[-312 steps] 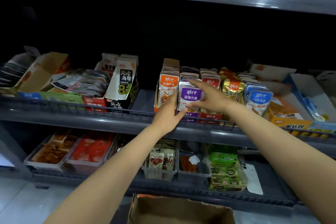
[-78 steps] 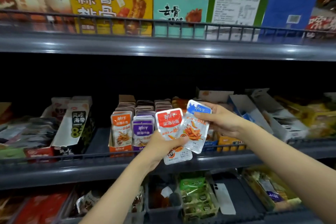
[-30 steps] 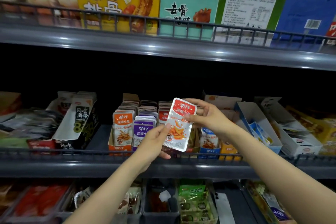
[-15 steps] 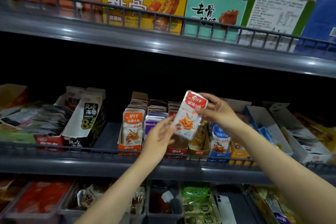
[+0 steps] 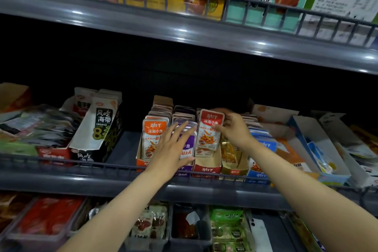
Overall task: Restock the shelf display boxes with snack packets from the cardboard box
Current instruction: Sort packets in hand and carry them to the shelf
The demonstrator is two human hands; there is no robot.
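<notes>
A dim shop aisle with grey metal shelving fills the view, and the middle shelf [image 5: 81, 182] carries a row of narrow display boxes behind a low wire rail [image 5: 61, 161].

The red packet [image 5: 210, 129] stands upright at the front of the red display box [image 5: 207, 168]. Its lower edge is just inside the box and its printed face points outward, which suits a display meant to be read from the aisle. The right hand [image 5: 235, 131] grips it from the right, with fingers [image 5: 219, 111] curled over the top edge, probably to steer it down against the packets behind.

The left hand [image 5: 171, 149] lies flat, fingers straight and spread, against the purple packets [image 5: 190, 141] in the next box to the left. I judge it is bracing that row so it cannot lean into the red slot while the packet goes in. It holds nothing.

Further left sit the orange packets [image 5: 152, 135], and to the right a gold box [image 5: 233, 171] and a blue box [image 5: 257, 174], all faced the same way. A tall seaweed carton [image 5: 98, 129] stands well apart on the left.

Large cartons line the upper shelf [image 5: 184, 32]; trays of snacks sit on the shelf below. The cardboard box is out of view.
</notes>
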